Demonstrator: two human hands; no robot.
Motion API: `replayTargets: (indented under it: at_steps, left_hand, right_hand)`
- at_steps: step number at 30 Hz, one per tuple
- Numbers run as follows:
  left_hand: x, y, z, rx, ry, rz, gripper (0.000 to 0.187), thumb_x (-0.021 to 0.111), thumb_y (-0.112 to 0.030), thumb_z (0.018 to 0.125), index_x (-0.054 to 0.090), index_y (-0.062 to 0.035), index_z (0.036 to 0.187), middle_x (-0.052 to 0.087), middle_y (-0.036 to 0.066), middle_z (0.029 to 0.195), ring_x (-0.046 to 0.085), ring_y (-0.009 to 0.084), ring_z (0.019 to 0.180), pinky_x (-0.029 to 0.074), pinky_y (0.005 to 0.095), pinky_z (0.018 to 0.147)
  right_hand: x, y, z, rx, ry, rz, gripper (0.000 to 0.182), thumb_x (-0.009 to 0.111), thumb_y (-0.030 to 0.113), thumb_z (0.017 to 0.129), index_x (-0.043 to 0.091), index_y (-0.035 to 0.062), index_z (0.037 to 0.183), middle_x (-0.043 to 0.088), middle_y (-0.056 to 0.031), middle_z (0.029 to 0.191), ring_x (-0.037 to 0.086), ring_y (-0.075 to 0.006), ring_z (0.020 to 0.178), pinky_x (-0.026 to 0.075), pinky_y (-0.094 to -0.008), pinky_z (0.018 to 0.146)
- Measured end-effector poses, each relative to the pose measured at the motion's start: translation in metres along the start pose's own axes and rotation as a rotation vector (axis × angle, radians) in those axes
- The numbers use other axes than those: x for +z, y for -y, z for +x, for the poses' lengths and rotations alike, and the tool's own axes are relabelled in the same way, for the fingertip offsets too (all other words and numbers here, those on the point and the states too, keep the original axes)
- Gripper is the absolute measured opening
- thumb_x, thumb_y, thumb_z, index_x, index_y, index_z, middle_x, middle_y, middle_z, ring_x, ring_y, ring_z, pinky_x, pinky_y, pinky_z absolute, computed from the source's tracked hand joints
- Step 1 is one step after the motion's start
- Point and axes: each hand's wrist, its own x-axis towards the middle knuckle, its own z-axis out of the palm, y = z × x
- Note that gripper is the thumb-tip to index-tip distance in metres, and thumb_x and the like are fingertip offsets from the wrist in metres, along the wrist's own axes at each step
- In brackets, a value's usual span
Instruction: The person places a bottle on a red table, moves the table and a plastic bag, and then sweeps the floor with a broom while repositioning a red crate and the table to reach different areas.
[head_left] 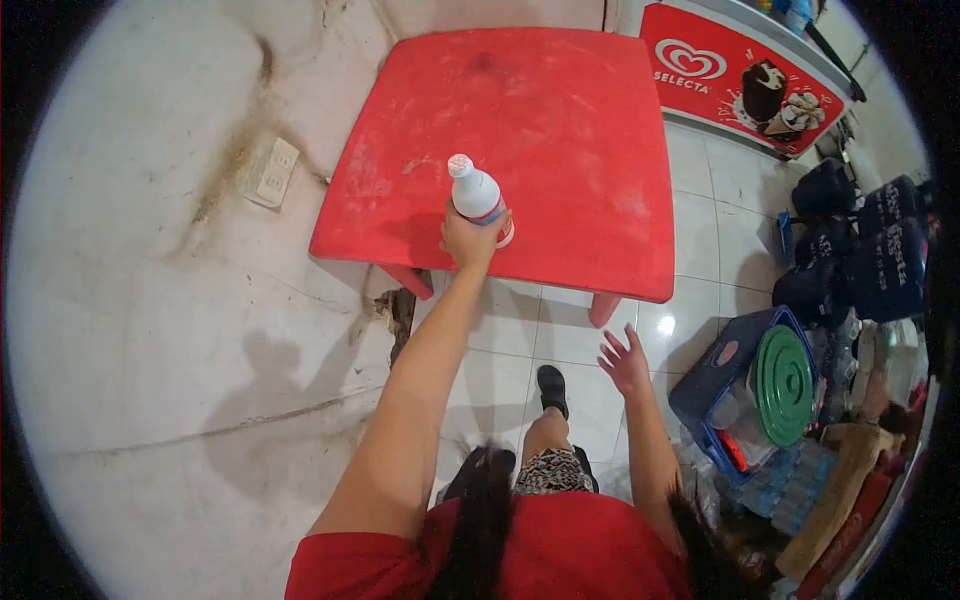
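Near the front edge of a red plastic bench point(560, 130), a white tapered bottle point(477, 188), contents hidden, was gripped in the left hand point(468, 240). Off that edge, the right hand point(626, 366), fingers spread, hung above white floor tiles point(590, 415), near a blue plastic crate point(700, 390) holding a round green lid point(783, 388).

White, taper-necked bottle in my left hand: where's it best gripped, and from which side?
Probably around the lower body of the white, taper-necked bottle, coming from your near side, where your left hand wraps it: the body is wider than the narrowing neck.
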Motion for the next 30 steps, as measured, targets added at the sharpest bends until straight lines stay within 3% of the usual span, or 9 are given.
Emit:
replayTargets:
  at_steps: [6,8,10,11,13,16,18,20,30]
  left_hand:
    - [-0.014,0.057,0.008,0.169,0.032,0.289,0.099,0.071,-0.033,0.044,0.014,-0.0112,0.122,0.021,0.016,0.122,0.023,0.0299,0.110,0.021,0.0431,0.088]
    - [-0.025,0.093,0.006,-0.123,-0.167,0.288,0.080,0.067,-0.031,0.055,0.022,-0.0030,0.115,0.027,0.018,0.116,0.028,0.0273,0.108,0.021,0.0404,0.090]
    - [-0.012,0.194,0.027,-0.732,-0.393,-0.381,0.070,0.058,-0.037,0.064,0.024,-0.0048,0.116,0.029,0.015,0.114,0.030,0.0254,0.106,0.026,0.0380,0.088]
    - [-0.017,0.188,0.027,-0.732,-0.393,-0.389,0.070,0.058,-0.037,0.064,0.024,-0.0048,0.116,0.029,0.015,0.114,0.030,0.0254,0.106,0.026,0.0380,0.088]
    - [-0.035,0.163,0.026,-0.967,0.017,-1.160,0.066,0.049,-0.047,0.067,0.027,-0.0072,0.114,0.036,0.013,0.109,0.034,0.0245,0.101,0.030,0.0388,0.084]
    - [-0.028,0.155,0.022,-0.850,0.062,-1.227,0.063,0.046,-0.059,0.062,0.041,-0.0095,0.101,0.043,0.009,0.098,0.043,0.0205,0.080,0.036,0.0343,0.072]
    - [-0.035,0.163,0.022,-0.942,0.117,-1.316,0.071,0.047,-0.058,0.062,0.030,-0.0098,0.112,0.034,0.011,0.109,0.036,0.0248,0.098,0.030,0.0422,0.081]
    - [-0.049,0.161,0.015,-0.950,0.131,-1.273,0.072,0.047,-0.059,0.061,0.029,-0.0102,0.112,0.033,0.011,0.110,0.035,0.0249,0.098,0.030,0.0419,0.081]
    - [-0.159,0.189,-0.113,-0.945,0.402,-1.279,0.072,0.050,-0.056,0.060,0.030,-0.0095,0.111,0.034,0.010,0.109,0.036,0.0244,0.096,0.029,0.0386,0.082]
  right_hand:
    - [0.062,0.031,0.028,0.037,0.097,0.164,0.045,0.044,0.048,0.071,0.036,0.0169,0.103,0.038,-0.0038,0.105,0.041,-0.0201,0.087,0.032,-0.0362,0.075]
    - [0.063,0.029,0.046,0.029,0.040,0.200,0.037,0.044,0.046,0.073,0.042,0.0135,0.092,0.044,-0.0031,0.093,0.042,-0.0189,0.086,0.031,-0.0366,0.075]
    - [0.057,0.023,0.062,-0.081,0.145,0.229,0.030,0.043,0.042,0.075,0.046,0.0132,0.084,0.048,-0.0015,0.079,0.043,-0.0178,0.083,0.032,-0.0358,0.074]
    - [0.057,0.021,0.064,-0.087,0.147,0.225,0.030,0.043,0.042,0.075,0.046,0.0132,0.084,0.048,-0.0015,0.079,0.043,-0.0178,0.083,0.032,-0.0358,0.074]
    - [0.062,0.017,0.063,-0.178,0.113,0.243,0.026,0.042,0.039,0.076,0.047,0.0138,0.079,0.049,0.0001,0.070,0.044,-0.0174,0.081,0.033,-0.0349,0.072]
    - [0.064,0.015,0.059,-0.182,0.066,0.244,0.028,0.042,0.041,0.076,0.046,0.0130,0.080,0.048,-0.0004,0.075,0.045,-0.0174,0.080,0.034,-0.0339,0.070]
    - [0.069,0.014,0.054,-0.177,0.015,0.243,0.033,0.041,0.043,0.075,0.045,0.0120,0.083,0.047,-0.0021,0.080,0.045,-0.0173,0.080,0.035,-0.0349,0.069]
    - [0.066,0.008,0.042,-0.126,-0.054,0.191,0.035,0.039,0.044,0.076,0.048,0.0105,0.070,0.050,-0.0027,0.061,0.048,-0.0158,0.064,0.036,-0.0309,0.065]
    - [-0.004,-0.087,-0.084,-0.192,-0.056,0.103,0.042,0.035,0.047,0.076,0.046,0.0065,0.080,0.048,-0.0057,0.062,0.046,-0.0177,0.058,0.038,-0.0326,0.058]
